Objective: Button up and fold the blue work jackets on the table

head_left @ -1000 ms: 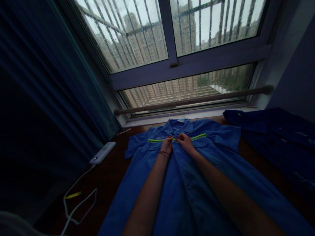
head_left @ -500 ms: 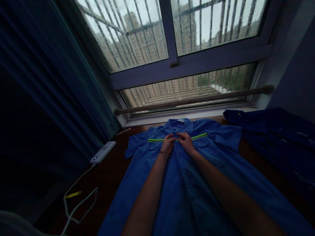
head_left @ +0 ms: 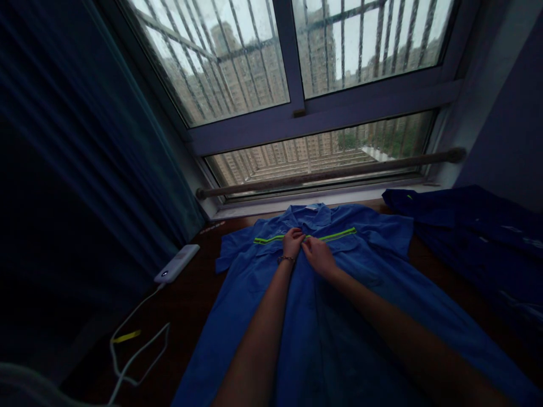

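Note:
A blue short-sleeved shirt [head_left: 263, 282] lies spread out with its collar toward the window and a yellow-green stripe across the chest. My left hand [head_left: 292, 243], with a bracelet at the wrist, pinches the front edge of the shirt at stripe height. Close beside it, my right hand [head_left: 319, 255] has its fingertips closed on the same front opening, slightly lower. The fingertips nearly meet; whether a button or fastener lies between them is too small to make out.
At the right lies a darker blue garment [head_left: 479, 243]. A white power bank [head_left: 177, 263] with a white cable [head_left: 139, 308] rests on the dark wooden surface [head_left: 193, 302] at the left. Beyond are a blue curtain [head_left: 139, 141], a horizontal rail [head_left: 331, 176] and a barred window.
My right hand has moved slightly down and toward the left hand. The left hand has turned a little, its fingers now nearer the shirt's middle. The front edges lie closer together.

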Motion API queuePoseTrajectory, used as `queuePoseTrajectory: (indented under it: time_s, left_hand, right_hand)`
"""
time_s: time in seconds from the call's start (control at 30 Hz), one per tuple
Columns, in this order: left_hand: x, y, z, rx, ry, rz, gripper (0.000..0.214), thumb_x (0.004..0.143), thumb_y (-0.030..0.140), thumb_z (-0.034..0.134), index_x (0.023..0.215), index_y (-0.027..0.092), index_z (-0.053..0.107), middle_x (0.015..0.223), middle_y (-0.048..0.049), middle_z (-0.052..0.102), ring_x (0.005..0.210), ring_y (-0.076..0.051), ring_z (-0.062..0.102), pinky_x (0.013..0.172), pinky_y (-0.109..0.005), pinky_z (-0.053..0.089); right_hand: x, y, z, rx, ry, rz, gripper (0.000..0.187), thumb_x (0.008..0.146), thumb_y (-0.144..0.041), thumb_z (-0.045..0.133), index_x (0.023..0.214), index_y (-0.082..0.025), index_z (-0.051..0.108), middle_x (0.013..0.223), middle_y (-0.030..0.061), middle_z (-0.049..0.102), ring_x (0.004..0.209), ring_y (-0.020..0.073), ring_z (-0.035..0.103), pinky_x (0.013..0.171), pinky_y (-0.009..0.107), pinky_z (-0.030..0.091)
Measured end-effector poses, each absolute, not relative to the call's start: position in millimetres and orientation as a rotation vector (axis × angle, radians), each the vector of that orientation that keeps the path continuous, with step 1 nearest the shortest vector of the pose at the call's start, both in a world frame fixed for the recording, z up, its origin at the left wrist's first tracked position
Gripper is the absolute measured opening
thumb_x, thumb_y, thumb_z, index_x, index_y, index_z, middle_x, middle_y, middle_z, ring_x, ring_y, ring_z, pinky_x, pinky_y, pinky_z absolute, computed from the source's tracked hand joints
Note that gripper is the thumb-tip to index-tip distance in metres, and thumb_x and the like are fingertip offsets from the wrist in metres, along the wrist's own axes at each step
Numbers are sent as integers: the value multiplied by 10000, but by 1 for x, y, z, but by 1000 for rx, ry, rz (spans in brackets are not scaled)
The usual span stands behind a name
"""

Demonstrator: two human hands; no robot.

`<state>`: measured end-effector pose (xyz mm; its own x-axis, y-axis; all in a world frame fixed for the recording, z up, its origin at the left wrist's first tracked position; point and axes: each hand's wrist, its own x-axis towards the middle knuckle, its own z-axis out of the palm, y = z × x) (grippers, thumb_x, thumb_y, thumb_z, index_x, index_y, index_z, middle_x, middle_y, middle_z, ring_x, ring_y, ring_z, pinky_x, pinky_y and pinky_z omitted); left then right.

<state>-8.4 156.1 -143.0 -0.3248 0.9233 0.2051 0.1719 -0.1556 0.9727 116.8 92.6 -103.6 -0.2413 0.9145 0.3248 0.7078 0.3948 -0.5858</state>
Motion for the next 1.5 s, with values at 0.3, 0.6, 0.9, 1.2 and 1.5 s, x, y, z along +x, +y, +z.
queuePoseTrajectory:
  time_s: [0.3, 0.6, 0.9, 1.2, 1.5]
  left_hand:
    - [-11, 176, -136, 1388, 1587, 1524, 145, 627, 136, 600, 771, 124, 596, 718, -60, 632, 699, -148, 601, 694, -283, 466]
    - [-7, 99, -119, 1508, 1696, 1393, 122, 611, 97, 581, 716, 136, 631, 702, -51, 629, 656, -145, 559, 680, -280, 429]
    - [6, 56, -134, 1757, 1800, 1242, 208, 678, 191, 563, 874, 188, 631, 759, -58, 601, 689, -171, 532, 673, -261, 374]
    - [0, 60, -132, 1896, 1829, 1083, 163, 670, 168, 558, 821, 198, 610, 670, -15, 580, 600, -141, 507, 568, -224, 328]
    - [-1, 59, -115, 1715, 1694, 1260, 82, 663, 252, 572, 687, 174, 583, 620, 0, 575, 560, -117, 519, 528, -206, 351]
  right_hand:
    - [132, 65, -113, -1582, -2202, 315, 164, 728, -286, 463, 808, -172, 550, 834, 58, 578, 767, 174, 536, 623, 252, 352]
    - [136, 78, -115, -1531, -2064, 600, 250, 746, -226, 428, 883, -206, 636, 889, 42, 631, 824, 162, 566, 653, 227, 355]
    - [131, 80, -119, -1469, -2096, 619, 265, 779, -254, 400, 863, -167, 637, 854, 84, 633, 785, 173, 575, 644, 238, 378]
    - [134, 79, -120, -1506, -2106, 606, 207, 642, -280, 550, 796, -153, 605, 756, 62, 619, 715, 177, 560, 588, 238, 349]
    - [142, 92, -110, -1053, -1602, 1352, 332, 642, -404, 563, 748, -100, 646, 650, 37, 621, 600, 151, 551, 543, 237, 390]
